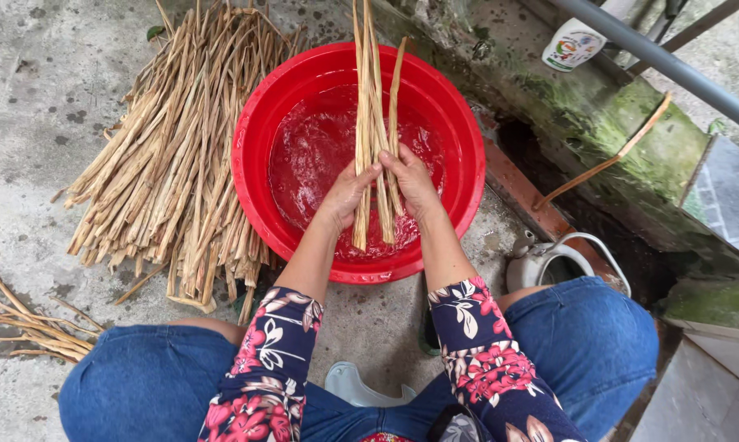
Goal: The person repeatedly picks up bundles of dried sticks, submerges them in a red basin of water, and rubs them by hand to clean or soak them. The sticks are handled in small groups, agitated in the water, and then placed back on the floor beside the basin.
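At the centre of the frame both hands meet over a red basin (259, 123) of water. The left hand (346, 192) and the right hand (413, 182) are pressed together, their grip clamped on a small bundle of dry strips (375, 123). The bundle's lower ends dip into the water just below the palms, while its upper ends reach past the far rim toward the top of the frame.

Judging by how things lie, the work looks to be at an early stage: only this handful is in the basin. A large pile of strips (169, 155) lies on the concrete floor at the upper left, beside the basin. A few more stalks (26, 327) lie at the lower left.
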